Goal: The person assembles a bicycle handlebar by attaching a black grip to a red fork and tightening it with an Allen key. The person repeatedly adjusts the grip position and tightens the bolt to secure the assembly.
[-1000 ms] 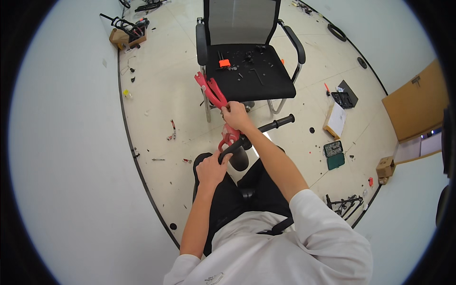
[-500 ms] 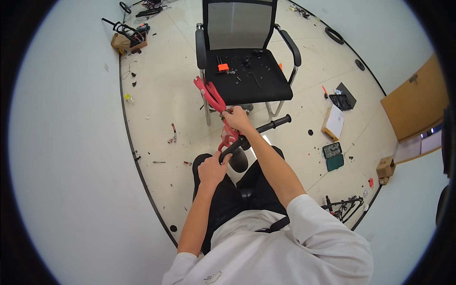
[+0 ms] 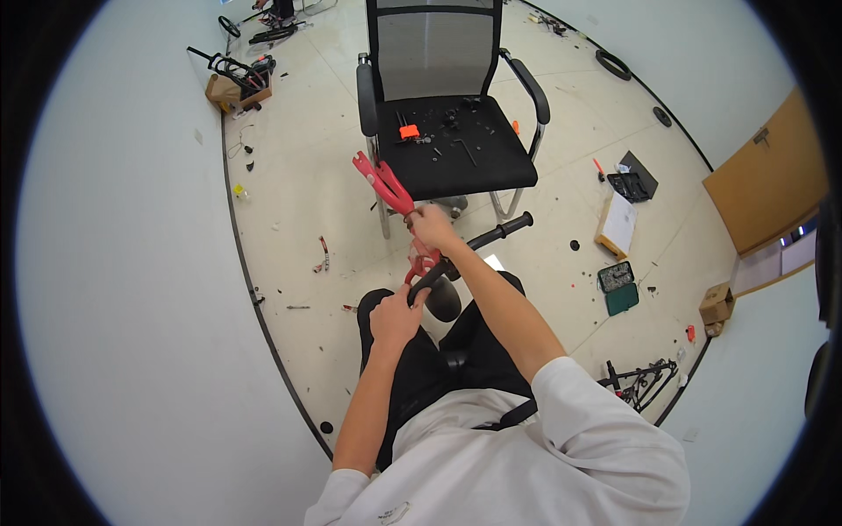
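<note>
A red bicycle fork (image 3: 391, 189) points up and away from me, its two prongs just in front of the chair seat. My right hand (image 3: 431, 228) is closed around the base of the fork, where it meets the red bike frame (image 3: 424, 256). A black handlebar (image 3: 481, 242) lies slantwise across the frame, with its right grip free. My left hand (image 3: 396, 317) is wrapped around the handlebar's near left end. Below the bar, a dark rounded saddle-like part (image 3: 444, 300) shows between my knees. My fingers hide the joint at the fork's base.
A black mesh chair (image 3: 456, 167) faces me, with an orange piece (image 3: 409, 131), a hex key (image 3: 466, 151) and small bolts on its seat. On the right floor lie a green parts case (image 3: 621, 298), a white-topped box (image 3: 617, 224) and a black bike frame (image 3: 645, 382).
The view has shifted slightly. The fork's prongs have dipped a little toward me and the handlebar's free end has moved slightly left. Both hands keep their hold.
</note>
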Available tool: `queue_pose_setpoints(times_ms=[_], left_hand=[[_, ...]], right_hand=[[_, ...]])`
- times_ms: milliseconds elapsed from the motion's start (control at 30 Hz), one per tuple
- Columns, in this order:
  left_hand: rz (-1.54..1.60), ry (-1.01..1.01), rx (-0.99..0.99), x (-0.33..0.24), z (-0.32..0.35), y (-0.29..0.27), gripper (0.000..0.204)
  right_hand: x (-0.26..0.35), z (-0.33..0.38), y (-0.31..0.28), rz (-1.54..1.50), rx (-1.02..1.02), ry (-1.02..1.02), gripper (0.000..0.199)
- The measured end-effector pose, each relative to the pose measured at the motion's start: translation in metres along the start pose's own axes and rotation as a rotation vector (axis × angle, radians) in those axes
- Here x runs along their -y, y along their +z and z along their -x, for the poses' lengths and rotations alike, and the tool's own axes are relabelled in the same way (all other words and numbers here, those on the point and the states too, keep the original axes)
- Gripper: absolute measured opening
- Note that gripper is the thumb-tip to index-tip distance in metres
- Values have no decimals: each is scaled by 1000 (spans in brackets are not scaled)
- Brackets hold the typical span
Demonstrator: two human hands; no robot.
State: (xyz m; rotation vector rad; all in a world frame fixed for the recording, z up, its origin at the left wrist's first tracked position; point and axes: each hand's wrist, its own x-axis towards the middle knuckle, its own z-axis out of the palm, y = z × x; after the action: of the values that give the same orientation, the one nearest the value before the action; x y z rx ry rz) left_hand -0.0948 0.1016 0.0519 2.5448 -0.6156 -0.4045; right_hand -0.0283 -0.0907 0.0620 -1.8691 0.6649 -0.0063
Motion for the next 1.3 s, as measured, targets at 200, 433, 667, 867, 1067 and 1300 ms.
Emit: queue_pose_setpoints(times_ms=[200,433,667,867,1067,1300], left_hand=[[-2,15,12,0,-2,-2,56],[-41,-7,70,-3,1,-9,57],[-39,-4,36,-1,0,-3,55],[-1,-9,23,-1,1,-4,55],[1,-5,39,0,-4,-7,55],[-106,-47,99,-14,-17,-35,58]], right_hand=[[-20,-5,5,125,-106,-223,29],[-23,-17,-15,-645,321,195,20],[30,-4,-49,-585,290,70,14],[-1,16,-108,-207,69,-121,20],[-70,59,-94,-45,-10,-232,25],[-77,89,-74,-222,-67,-250,26]])
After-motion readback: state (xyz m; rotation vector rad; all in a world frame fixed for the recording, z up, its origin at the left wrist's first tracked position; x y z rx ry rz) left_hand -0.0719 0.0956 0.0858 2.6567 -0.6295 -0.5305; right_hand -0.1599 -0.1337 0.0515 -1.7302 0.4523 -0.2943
